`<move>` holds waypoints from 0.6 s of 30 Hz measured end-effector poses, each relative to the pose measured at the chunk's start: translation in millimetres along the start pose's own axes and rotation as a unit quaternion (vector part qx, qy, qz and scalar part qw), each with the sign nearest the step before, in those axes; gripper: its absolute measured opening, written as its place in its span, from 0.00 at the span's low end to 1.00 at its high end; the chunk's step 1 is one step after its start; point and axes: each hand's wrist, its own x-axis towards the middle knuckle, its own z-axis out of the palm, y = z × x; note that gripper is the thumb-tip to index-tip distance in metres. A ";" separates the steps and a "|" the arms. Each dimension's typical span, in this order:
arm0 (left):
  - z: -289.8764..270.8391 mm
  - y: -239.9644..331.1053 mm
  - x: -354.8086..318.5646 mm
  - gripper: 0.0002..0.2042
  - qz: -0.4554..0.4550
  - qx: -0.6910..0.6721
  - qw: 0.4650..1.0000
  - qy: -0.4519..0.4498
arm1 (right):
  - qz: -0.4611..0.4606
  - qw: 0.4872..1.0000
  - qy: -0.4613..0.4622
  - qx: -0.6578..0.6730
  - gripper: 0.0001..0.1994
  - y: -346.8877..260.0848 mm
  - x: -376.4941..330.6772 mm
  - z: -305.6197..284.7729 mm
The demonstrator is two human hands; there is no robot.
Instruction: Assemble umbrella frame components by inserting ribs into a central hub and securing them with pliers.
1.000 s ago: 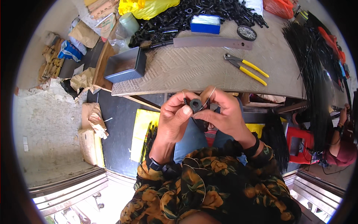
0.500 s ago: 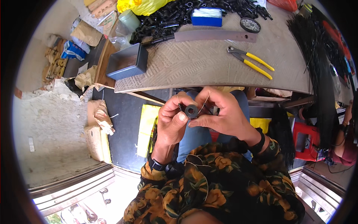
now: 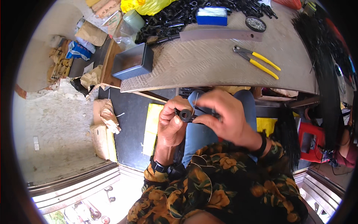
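My left hand (image 3: 172,125) is closed round a black tubular part (image 3: 185,115), whose round end with a hole faces up between thumb and fingers. The rest of the part is hidden by the hand and lap. Close at its right side is my right hand (image 3: 223,114), smeared by motion, with the thumb stretched toward the part. A thin wire or needle (image 3: 196,100) shows upright by its fingers; whether the fingers grip it is unclear. Both hands are over my lap, just below the table edge.
On the table (image 3: 201,63) lie yellow-handled pincers (image 3: 256,62), a flat metal strip (image 3: 220,35), a blue box of thin pins (image 3: 212,16), a round black dish (image 3: 256,24) and a grey bin (image 3: 132,61). Black tubular parts (image 3: 167,24) are heaped behind. Black bristles (image 3: 317,56) hang at the right.
My right hand has drawn slightly away from the part and is blurred. My left hand still holds the part, which is tipped a little differently. The whole view has shifted slightly.
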 end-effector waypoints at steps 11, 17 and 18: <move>2.1 -2.0 -7.7 0.14 -0.022 0.043 0.993 0.109 | -0.077 0.992 0.058 -0.075 0.16 5.0 -12.8 25.3; 10.4 6.3 -19.3 0.16 -0.096 0.358 0.915 0.157 | 0.084 0.994 -0.003 -0.073 0.18 8.0 -20.5 54.4; 8.8 9.8 -21.6 0.16 -0.141 0.378 0.901 0.158 | 0.082 0.994 -0.007 -0.066 0.18 9.0 -23.0 55.5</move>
